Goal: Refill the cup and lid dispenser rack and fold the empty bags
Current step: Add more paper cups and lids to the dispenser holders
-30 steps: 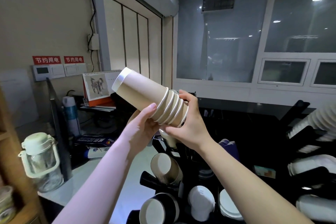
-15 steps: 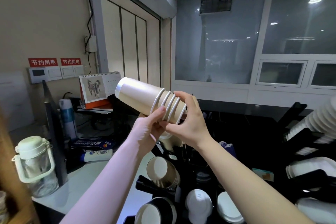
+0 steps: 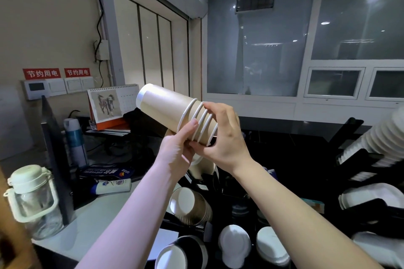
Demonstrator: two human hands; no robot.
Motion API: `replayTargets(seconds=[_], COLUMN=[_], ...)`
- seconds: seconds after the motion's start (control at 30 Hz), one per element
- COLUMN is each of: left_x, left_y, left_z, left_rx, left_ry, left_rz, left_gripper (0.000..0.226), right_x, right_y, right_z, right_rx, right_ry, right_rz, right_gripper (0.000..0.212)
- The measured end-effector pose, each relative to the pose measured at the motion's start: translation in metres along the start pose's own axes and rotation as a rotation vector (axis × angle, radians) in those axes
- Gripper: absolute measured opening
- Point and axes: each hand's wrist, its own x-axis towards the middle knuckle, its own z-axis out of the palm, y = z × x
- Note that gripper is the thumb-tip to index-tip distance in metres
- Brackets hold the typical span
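I hold a short stack of tan paper cups with white rims up at chest height, bottoms pointing up and left. My right hand grips the rim end of the stack from the right. My left hand pinches the rims from below with thumb and fingers. Beneath my arms stands the black dispenser rack, with tan cups and black cups lying in its slots and white lids beside them.
More white lids fill the rack's right side. On the white counter at left stand a glass jar with pale lid, a black upright panel, a blue-white bottle and a desk calendar.
The cup stack has tilted slightly flatter and my left thumb has shifted along the rims; both hands stay on the stack. The camera moved a little.
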Motion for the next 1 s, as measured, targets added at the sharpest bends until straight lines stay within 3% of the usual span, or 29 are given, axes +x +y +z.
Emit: replayTargets(seconds=[0.23,0.5,0.77,0.9,1.0], left_x=[0.003,0.006,-0.003,-0.002,-0.002], left_y=[0.001,0.02,0.029,0.035,0.024], left_z=[-0.005,-0.036,-0.046,-0.063,-0.077], left_rx=[0.042,0.045,0.089,0.075,0.243], left_ry=[0.046,0.133,0.136,0.151,0.092], left_rz=[0.031,0.088,0.172,0.242,0.273], left_gripper=[0.034,0.04,0.046,0.065,0.07], right_x=[-0.007,-0.015,-0.009,-0.012,-0.011], right_y=[0.01,0.028,0.016,0.021,0.024], right_z=[-0.004,-0.016,-0.016,-0.015,-0.016], right_rx=[0.078,-0.001,-0.129,-0.038,0.01], right_ry=[-0.045,-0.234,-0.162,-0.123,-0.087], right_rz=[0.067,0.166,0.143,0.252,0.374], right_gripper=[0.088,0.083,0.071,0.069,0.069])
